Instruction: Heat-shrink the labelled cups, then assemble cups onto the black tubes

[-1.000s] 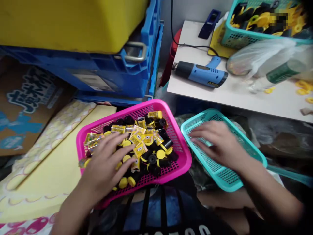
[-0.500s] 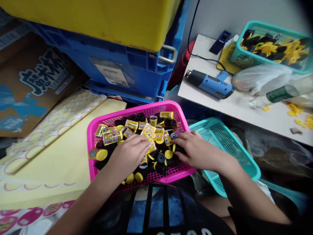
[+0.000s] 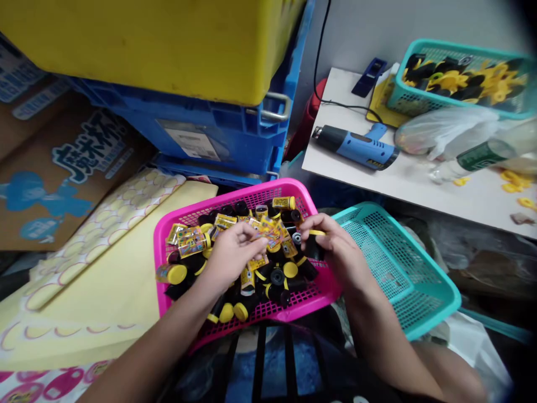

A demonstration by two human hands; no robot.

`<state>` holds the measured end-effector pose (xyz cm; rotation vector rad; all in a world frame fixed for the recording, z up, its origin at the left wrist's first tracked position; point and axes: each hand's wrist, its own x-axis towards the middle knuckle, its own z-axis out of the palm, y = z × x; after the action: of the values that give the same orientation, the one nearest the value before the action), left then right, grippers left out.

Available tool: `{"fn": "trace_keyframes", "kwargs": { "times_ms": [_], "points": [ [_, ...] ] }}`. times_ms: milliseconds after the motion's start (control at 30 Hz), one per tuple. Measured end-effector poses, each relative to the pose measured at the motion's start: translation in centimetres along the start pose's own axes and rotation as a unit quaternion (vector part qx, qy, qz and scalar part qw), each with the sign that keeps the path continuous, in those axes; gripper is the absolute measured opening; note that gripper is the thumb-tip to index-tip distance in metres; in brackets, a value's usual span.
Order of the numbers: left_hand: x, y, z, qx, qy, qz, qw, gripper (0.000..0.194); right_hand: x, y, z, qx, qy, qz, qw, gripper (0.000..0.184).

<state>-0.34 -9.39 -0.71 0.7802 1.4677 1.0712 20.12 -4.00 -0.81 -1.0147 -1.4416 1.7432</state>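
Note:
My left hand [image 3: 232,254] is closed in a pinch on a yellow printed label sleeve [image 3: 272,234], held over the pink basket [image 3: 161,299]. My right hand [image 3: 346,254] grips a small black cylinder with a yellow rim [image 3: 314,247] at the basket's right side; the fingers partly cover it. Inside the basket lie several black cylinders with yellow caps, some wrapped in printed sleeves, like the wrapped one [image 3: 193,240] at the left. More flat yellow sleeves lie loose in the middle of the pile.
A teal basket [image 3: 419,274] stands to the right. On the white table [image 3: 321,159] are a blue heat gun [image 3: 361,148], a plastic bottle [image 3: 482,157] and another teal basket [image 3: 453,101] of black and yellow parts. Blue crates [image 3: 243,134] and a cardboard box [image 3: 37,190] stand behind and left.
Both hands have risen from the pile. My left hand now pinches a label sleeve, and my right hand has lifted a black cylinder with a yellow rim. The view has shifted slightly.

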Motion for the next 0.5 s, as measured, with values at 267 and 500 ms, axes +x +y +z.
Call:
{"fn": "trace_keyframes", "kwargs": {
  "times_ms": [267, 500],
  "points": [
    [-2.4, 1.9, -0.4, -0.204, -0.019, -0.109, 0.973, 0.044, 1.1, 0.8, 4.7, 0.085, 0.028, 0.077, 0.993, 0.047],
    [-2.9, -0.4, -2.5, 0.144, 0.171, 0.133, 0.966, 0.042, 1.5, 0.4, 3.5, -0.079, 0.032, 0.003, 0.996, 0.036]
  ]
}}
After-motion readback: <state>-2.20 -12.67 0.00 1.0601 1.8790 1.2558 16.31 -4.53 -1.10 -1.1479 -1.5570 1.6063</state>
